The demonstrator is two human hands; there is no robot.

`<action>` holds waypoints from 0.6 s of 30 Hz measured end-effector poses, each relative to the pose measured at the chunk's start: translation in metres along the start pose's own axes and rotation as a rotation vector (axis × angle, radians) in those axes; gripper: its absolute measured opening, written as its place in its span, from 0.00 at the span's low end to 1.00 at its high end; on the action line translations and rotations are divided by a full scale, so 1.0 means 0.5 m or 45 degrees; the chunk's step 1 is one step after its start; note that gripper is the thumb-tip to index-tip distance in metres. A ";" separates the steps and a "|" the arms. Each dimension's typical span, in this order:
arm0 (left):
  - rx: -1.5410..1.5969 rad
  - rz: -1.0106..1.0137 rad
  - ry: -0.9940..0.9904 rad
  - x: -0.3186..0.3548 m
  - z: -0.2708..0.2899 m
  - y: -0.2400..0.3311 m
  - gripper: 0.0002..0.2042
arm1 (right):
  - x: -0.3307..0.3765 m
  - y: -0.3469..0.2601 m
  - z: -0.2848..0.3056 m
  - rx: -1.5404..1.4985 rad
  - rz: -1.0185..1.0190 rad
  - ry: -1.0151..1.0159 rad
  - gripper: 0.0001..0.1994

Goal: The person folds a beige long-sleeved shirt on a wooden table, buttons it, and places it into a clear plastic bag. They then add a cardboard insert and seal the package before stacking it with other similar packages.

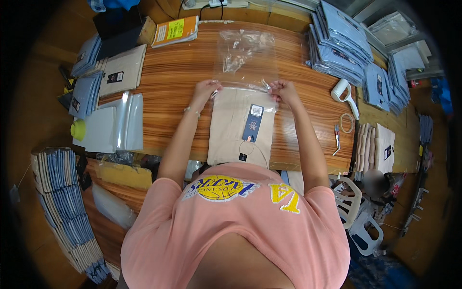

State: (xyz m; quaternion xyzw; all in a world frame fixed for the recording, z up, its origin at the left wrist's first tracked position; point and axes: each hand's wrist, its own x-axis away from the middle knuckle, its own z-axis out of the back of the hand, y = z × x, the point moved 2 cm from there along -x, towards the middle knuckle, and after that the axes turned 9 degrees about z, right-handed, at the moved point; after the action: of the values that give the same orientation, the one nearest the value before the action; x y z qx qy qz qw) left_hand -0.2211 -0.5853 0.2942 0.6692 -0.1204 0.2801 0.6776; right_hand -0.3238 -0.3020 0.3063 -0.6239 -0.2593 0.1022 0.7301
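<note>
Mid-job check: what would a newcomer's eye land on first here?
The pink shirt filling the lower middle catches the eye first, then the folded beige garment just above it, with a dark blue tag. Beyond that, the left hand and right hand pinch a clear bag at either side. Blue packets lie piled at the back right of the table.

The left hand (206, 92) and right hand (283, 91) pinch a clear bag (246, 59) at the far edge of a folded beige garment (230, 123).

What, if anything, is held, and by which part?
A clear plastic bag: left hand pinches its left edge, right hand its right edge, at the far end of the folded beige garment. Fabric pinched too: unclear.
</note>
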 end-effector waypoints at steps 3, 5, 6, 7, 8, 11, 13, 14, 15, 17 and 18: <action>-0.383 -0.169 0.192 -0.030 -0.015 0.024 0.11 | -0.060 0.072 0.007 0.024 0.123 0.040 0.10; -0.466 -0.196 0.134 -0.053 -0.016 0.028 0.11 | -0.084 0.138 0.019 -0.142 0.250 0.074 0.11; -0.331 -0.225 0.033 -0.062 0.010 0.002 0.12 | -0.079 0.118 0.005 -0.098 0.177 0.000 0.11; -0.196 -0.255 -0.067 -0.072 0.033 -0.024 0.12 | -0.066 0.098 -0.001 -0.052 0.106 -0.073 0.12; -0.238 -0.170 -0.154 -0.073 0.032 -0.016 0.12 | -0.055 0.090 0.006 -0.042 0.045 -0.096 0.12; -0.349 0.055 -0.368 -0.060 0.032 0.008 0.14 | -0.044 0.082 0.026 -0.093 -0.084 -0.157 0.13; -0.396 0.148 -0.447 -0.076 0.041 0.001 0.15 | -0.031 0.041 0.029 0.055 -0.091 -0.211 0.13; -0.341 0.124 -0.497 -0.076 0.033 0.006 0.15 | -0.021 0.030 0.040 0.131 -0.097 -0.222 0.13; -0.285 0.100 -0.546 -0.074 0.023 0.012 0.16 | -0.018 0.039 0.056 0.091 -0.138 -0.273 0.13; -0.276 0.077 -0.548 -0.073 0.014 0.015 0.17 | -0.010 0.060 0.084 0.011 -0.217 -0.373 0.11; -0.324 0.077 -0.503 -0.074 0.013 0.014 0.17 | -0.010 0.070 0.088 -0.001 -0.220 -0.378 0.11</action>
State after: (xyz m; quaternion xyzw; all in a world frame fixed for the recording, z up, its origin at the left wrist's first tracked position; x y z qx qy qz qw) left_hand -0.2536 -0.6002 0.2808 0.6164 -0.3049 0.1464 0.7111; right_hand -0.3444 -0.2596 0.2752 -0.5777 -0.4168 0.1300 0.6896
